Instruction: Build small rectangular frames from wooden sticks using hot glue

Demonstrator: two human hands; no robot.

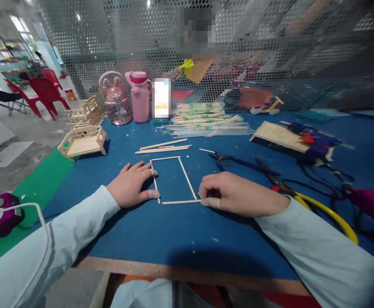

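Four thin wooden sticks outline a rectangle on the blue tabletop [129,231]. My left hand [133,184] lies flat with its fingers spread, the fingertips on the left stick [155,184]. Between thumb and fingers my right hand [228,192] pinches the right end of the near stick [178,202]. That end lies by the lower end of the right stick [187,177]; a small gap separates its other end from the left stick. The far stick [166,158] closes the top. Just beyond lie several loose sticks [164,149].
Cutting pliers [234,160] and yellow-handled cutters [279,186] lie right, near a glue gun [318,139] on a wooden piece [278,136]. Bundled sticks [202,117], a pink bottle [140,98] and a clear bottle [118,102] stand behind. A small wooden bed model [86,141] sits left.
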